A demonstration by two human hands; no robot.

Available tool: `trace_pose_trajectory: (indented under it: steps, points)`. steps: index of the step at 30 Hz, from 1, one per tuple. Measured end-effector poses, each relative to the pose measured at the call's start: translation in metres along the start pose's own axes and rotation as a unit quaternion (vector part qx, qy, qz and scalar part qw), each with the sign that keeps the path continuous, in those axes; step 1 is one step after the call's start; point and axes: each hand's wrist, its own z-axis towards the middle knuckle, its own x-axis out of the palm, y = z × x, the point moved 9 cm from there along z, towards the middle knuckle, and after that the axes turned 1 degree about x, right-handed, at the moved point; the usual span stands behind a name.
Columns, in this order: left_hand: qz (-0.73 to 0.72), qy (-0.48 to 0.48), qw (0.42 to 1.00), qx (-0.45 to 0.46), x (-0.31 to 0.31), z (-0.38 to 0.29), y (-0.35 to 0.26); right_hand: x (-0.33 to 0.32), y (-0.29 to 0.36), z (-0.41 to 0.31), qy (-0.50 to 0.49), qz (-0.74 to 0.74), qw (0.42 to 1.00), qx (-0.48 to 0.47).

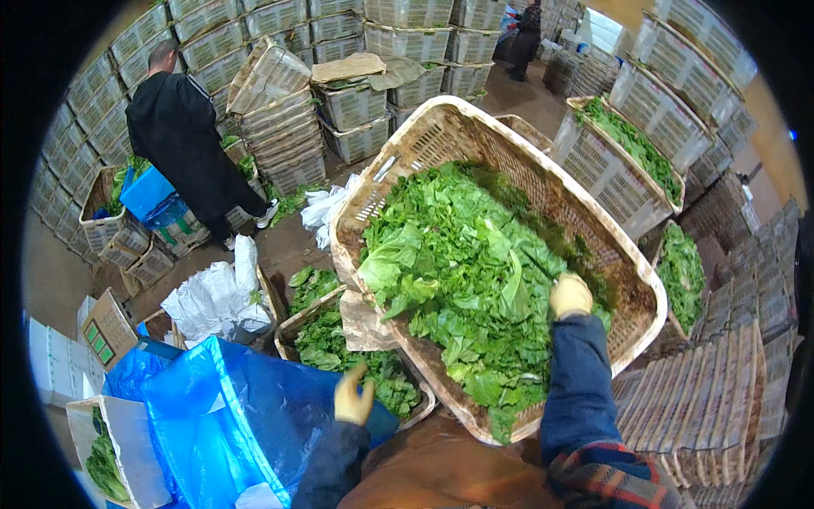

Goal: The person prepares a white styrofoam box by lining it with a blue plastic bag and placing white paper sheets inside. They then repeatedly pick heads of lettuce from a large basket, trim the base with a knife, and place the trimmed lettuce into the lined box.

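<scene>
A large, dirt-stained white plastic crate point(636, 267), tilted in front of me, holds a heap of green leafy lettuce point(470, 273). My right hand point(570, 297), in a pale yellow glove, is at the right side of the heap with its fingers curled. A thin dark thing shows at its fingers; whether it is gripped is unclear. My left hand point(354, 394), gloved alike, hovers empty with thumb and fingers apart. Beneath it are the edge of a blue plastic bag liner point(273, 407) and a lower crate point(416, 413) of greens.
White sacks point(219, 292) lie at left beside a cardboard box point(108, 331). A white foam box point(137, 445) holds greens. A person in dark clothes point(184, 140) stands back left; another point(526, 41) is far back. Stacked crates point(407, 41) line the back; nested crates point(693, 394) stand right.
</scene>
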Motion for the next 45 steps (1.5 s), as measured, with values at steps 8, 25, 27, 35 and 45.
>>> trace_pose_trajectory:
  steps: [8,25,27,35,45]
  points:
    - [0.128,0.159,0.976,0.078,0.065,0.309,-0.086,-0.071,0.078,-0.016,-0.137,0.285,0.947,-0.051]
    - [0.187,-0.004,0.982,-0.023,-0.032,0.131,-0.025,0.046,0.384,0.168,0.080,0.120,0.938,-0.315]
    - [0.175,0.044,0.975,-0.132,-0.034,0.123,0.008,0.031,0.377,0.141,0.020,0.176,0.931,-0.319]
    - [-0.061,-0.002,0.997,-0.048,-0.076,0.130,-0.013,-0.016,0.300,0.085,-0.087,0.534,0.826,-0.158]
    - [-0.489,0.094,0.867,0.011,-0.005,0.133,-0.050,-0.084,0.232,-0.097,-0.075,0.771,0.627,-0.080]
